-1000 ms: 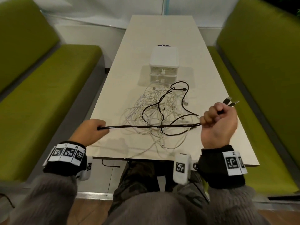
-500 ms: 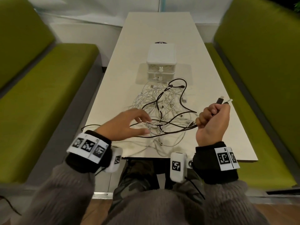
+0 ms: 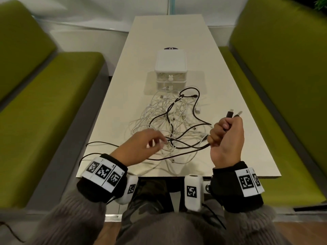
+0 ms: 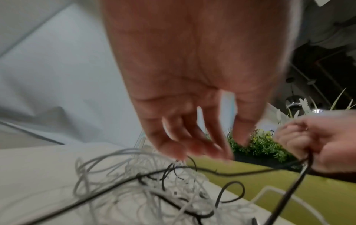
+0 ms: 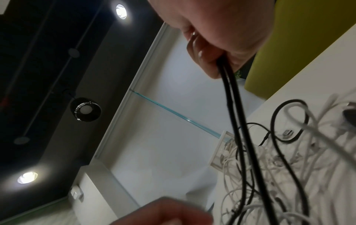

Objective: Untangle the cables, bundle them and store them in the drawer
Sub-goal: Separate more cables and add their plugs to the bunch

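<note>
Two green benches stand along the long sides of one pale table (image 3: 230, 71), the left bench (image 3: 53, 96) and the right bench (image 3: 283, 103).

One loop of the black cable (image 3: 99, 143) hangs over the near left corner of the table. Just to its right, the left hand (image 3: 139, 149) is above the near edge, with fingers loosely spread and reaching into the heap; in the left wrist view the fingertips (image 4: 179, 153) are at the black and white strands, but this view is blurred and I cannot tell if they pinch any strand.

One heap of white cables (image 3: 169, 121) lies in the middle of the table, from the near edge up to the drawer box, and the black cable winds over and through it. How many white cables there are I cannot count.

One small white drawer box (image 3: 171, 68) stands behind the heap, at the middle of the table, with two drawers, both closed, each with one small knob.

Near the near right edge, the right hand (image 3: 226, 137) is closed as a fist around two black strands. Two plugs (image 3: 233, 114) stick out above this fist.
</note>
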Action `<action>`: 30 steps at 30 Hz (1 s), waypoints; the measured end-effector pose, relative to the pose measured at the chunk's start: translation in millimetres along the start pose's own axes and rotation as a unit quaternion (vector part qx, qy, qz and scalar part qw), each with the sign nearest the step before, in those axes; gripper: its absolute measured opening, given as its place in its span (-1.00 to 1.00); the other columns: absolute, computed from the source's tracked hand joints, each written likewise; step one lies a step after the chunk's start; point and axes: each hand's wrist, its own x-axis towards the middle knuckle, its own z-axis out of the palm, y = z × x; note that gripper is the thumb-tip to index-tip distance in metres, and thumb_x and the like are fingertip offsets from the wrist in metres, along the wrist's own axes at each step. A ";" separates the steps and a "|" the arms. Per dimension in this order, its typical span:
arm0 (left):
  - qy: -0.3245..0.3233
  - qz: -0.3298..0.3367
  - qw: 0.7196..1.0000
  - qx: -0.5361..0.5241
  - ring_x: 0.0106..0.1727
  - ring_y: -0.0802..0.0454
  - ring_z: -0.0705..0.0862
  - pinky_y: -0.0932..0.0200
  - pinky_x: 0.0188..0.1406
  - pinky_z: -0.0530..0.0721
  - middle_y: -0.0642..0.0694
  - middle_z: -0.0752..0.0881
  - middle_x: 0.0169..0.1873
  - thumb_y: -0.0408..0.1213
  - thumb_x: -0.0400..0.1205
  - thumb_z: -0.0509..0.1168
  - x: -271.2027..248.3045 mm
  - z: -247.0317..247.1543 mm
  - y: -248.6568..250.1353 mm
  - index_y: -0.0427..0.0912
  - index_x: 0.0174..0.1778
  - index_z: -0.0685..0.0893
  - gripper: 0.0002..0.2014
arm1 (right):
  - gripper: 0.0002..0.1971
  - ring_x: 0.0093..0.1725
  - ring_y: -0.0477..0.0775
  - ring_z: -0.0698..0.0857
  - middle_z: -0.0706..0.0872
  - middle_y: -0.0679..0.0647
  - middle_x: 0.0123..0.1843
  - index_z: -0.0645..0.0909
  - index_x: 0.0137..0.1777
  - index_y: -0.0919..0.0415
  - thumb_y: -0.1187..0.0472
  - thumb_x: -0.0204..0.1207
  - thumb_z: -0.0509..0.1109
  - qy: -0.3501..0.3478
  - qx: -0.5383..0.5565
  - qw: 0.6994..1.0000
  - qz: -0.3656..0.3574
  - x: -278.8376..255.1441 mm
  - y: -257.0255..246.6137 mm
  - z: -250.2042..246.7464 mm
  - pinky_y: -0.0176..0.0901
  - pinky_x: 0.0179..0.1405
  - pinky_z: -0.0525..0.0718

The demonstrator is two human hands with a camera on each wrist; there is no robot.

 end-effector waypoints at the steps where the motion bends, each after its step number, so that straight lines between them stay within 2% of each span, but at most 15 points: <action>1: 0.066 0.006 0.998 -0.009 -0.10 0.30 0.56 0.55 -0.12 0.45 0.03 0.65 -0.05 -0.26 0.66 0.25 2.8 1.5 -2.3 -0.07 0.13 0.68 -0.82 | -0.67 -0.59 -0.06 0.03 0.12 -0.08 -0.59 0.17 -0.47 0.08 0.21 0.55 0.05 -0.020 -0.003 1.000 0.014 -1.7 0.0 2.1 -0.22 -0.60 0.00; 2: 0.104 0.007 0.994 -0.015 -0.02 0.32 0.56 0.56 -0.06 0.44 0.02 0.65 0.00 -0.28 0.68 0.22 6.7 2.2 -5.2 -0.11 0.18 0.65 -0.80 | -0.66 -0.60 -0.07 0.03 0.12 -0.08 -0.59 0.17 -0.47 0.08 0.21 0.56 0.05 -0.042 -0.010 0.999 0.028 -3.6 -0.1 4.4 -0.22 -0.60 -0.01; 3: 0.102 -0.002 0.994 -0.024 0.04 0.29 0.58 0.54 0.01 0.46 0.02 0.66 0.03 -0.26 0.70 0.19 10.6 2.0 -6.8 -0.12 0.20 0.64 -0.79 | -0.66 -0.60 -0.08 0.03 0.12 -0.09 -0.59 0.17 -0.47 0.08 0.21 0.56 0.04 -0.062 -0.021 0.997 0.040 -5.1 0.0 6.6 -0.22 -0.60 -0.02; 6: -0.033 -0.069 0.996 -0.053 -0.04 0.10 0.68 0.20 0.10 0.60 0.05 0.75 -0.07 -0.06 0.72 0.08 21.4 2.6 -6.9 -0.10 0.14 0.66 -0.69 | -0.66 -0.59 -0.09 0.01 0.11 -0.08 -0.59 0.16 -0.49 0.07 0.22 0.55 0.03 -0.099 -0.058 0.991 0.061 -7.1 0.4 10.3 -0.22 -0.59 -0.04; 8: -0.131 -0.107 0.984 -0.063 -0.23 0.08 0.67 0.17 0.02 0.60 0.00 0.78 -0.14 0.00 0.74 0.00 27.7 5.0 -2.2 -0.14 0.10 0.69 -0.60 | -0.66 -0.59 -0.09 0.00 0.11 -0.08 -0.59 0.16 -0.49 0.07 0.22 0.54 0.03 -0.105 -0.070 0.990 0.066 -6.9 0.0 10.1 -0.21 -0.59 -0.05; 10: -0.222 -0.142 0.961 -0.085 -0.28 0.03 0.65 0.19 -0.06 0.58 -0.09 0.79 -0.17 0.04 0.74 -0.06 34.0 8.9 -0.1 -0.23 0.03 0.73 -0.47 | -0.67 -0.59 -0.09 0.01 0.11 -0.08 -0.59 0.16 -0.48 0.08 0.22 0.54 0.02 -0.105 -0.074 0.989 0.067 -6.9 -0.9 9.4 -0.21 -0.59 -0.04; 12: -0.288 -0.166 0.941 -0.070 -0.17 -0.01 0.68 0.21 -0.06 0.60 -0.09 0.78 -0.13 0.12 0.72 -0.10 37.3 12.3 -1.0 -0.22 0.02 0.76 -0.39 | -0.67 -0.59 -0.09 0.01 0.11 -0.08 -0.59 0.16 -0.48 0.08 0.22 0.54 0.02 -0.103 -0.076 0.990 0.064 -6.2 -1.9 8.4 -0.21 -0.59 -0.04; 13: -0.297 -0.166 0.939 -0.052 -0.04 -0.03 0.70 0.21 0.02 0.61 -0.07 0.78 -0.04 0.16 0.71 -0.11 38.5 13.5 -2.5 -0.16 0.06 0.77 -0.39 | -0.67 -0.59 -0.09 0.01 0.11 -0.08 -0.59 0.16 -0.48 0.08 0.22 0.54 0.03 -0.102 -0.077 0.990 0.062 -5.7 -2.2 7.9 -0.21 -0.60 -0.03; 14: -0.284 -0.161 0.945 -0.030 0.13 -0.03 0.67 0.17 0.17 0.59 -0.04 0.75 0.09 0.19 0.69 -0.11 39.9 13.2 -4.2 -0.08 0.14 0.75 -0.41 | -0.68 -0.59 -0.09 0.02 0.12 -0.08 -0.59 0.16 -0.47 0.08 0.22 0.54 0.03 -0.102 -0.077 0.990 0.059 -5.1 -2.6 7.6 -0.21 -0.60 -0.03; 16: -0.212 -0.146 0.966 0.019 0.39 -0.01 0.52 0.08 0.42 0.40 -0.02 0.61 0.35 0.19 0.68 -0.11 42.7 7.8 -4.8 0.03 0.33 0.61 -0.46 | -0.68 -0.59 -0.08 0.02 0.12 -0.08 -0.59 0.16 -0.47 0.08 0.23 0.54 0.03 -0.100 -0.073 0.991 0.052 -2.9 -2.8 6.3 -0.20 -0.58 -0.04; 18: -0.131 -0.133 0.982 0.028 0.46 0.02 0.44 0.14 0.42 0.30 0.00 0.52 0.44 0.16 0.70 -0.09 43.8 -0.4 -2.4 0.05 0.46 0.47 -0.49 | -0.68 -0.60 -0.09 0.02 0.13 -0.09 -0.59 0.17 -0.47 0.08 0.22 0.55 0.03 -0.094 -0.070 0.992 0.042 0.1 -3.2 3.7 -0.18 -0.57 -0.04; 21: -0.050 -0.099 0.994 -0.018 0.38 0.13 0.49 0.24 0.33 0.35 0.09 0.58 0.36 0.12 0.70 -0.04 36.5 -14.5 4.2 0.07 0.43 0.49 -0.54 | -0.66 -0.59 -0.09 0.04 0.15 -0.10 -0.59 0.20 -0.46 0.08 0.21 0.58 0.02 -0.074 -0.060 0.995 0.021 7.7 -0.2 -2.0 -0.16 -0.58 -0.02; 24: -0.027 -0.075 0.996 -0.031 0.19 0.20 0.60 0.26 0.22 0.48 0.16 0.68 0.16 0.08 0.69 0.03 22.3 -27.7 13.4 0.10 0.31 0.57 -0.64 | -0.67 -0.60 -0.10 0.05 0.15 -0.10 -0.59 0.19 -0.44 0.09 0.22 0.59 0.03 -0.043 -0.045 0.998 0.004 14.9 7.5 -7.0 -0.17 -0.58 -0.01; 28: 0.003 -0.046 0.998 -0.031 0.13 0.28 0.62 0.31 0.16 0.55 0.18 0.70 0.10 -0.02 0.67 0.17 13.4 -45.3 21.2 0.10 0.25 0.62 -0.73 | -0.68 -0.60 -0.09 0.05 0.15 -0.11 -0.59 0.19 -0.44 0.08 0.23 0.58 0.04 -0.004 -0.040 0.999 -0.003 19.0 15.9 -11.5 -0.19 -0.58 -0.01; 30: 0.012 -0.030 0.999 -0.013 0.02 0.26 0.64 0.39 0.02 0.56 0.18 0.71 0.02 -0.13 0.66 0.24 16.9 -59.8 27.8 0.05 0.14 0.67 -0.81 | -0.68 -0.60 -0.09 0.05 0.15 -0.11 -0.60 0.19 -0.44 0.08 0.23 0.57 0.05 0.012 -0.034 0.999 -0.006 20.0 16.9 -12.9 -0.20 -0.59 -0.01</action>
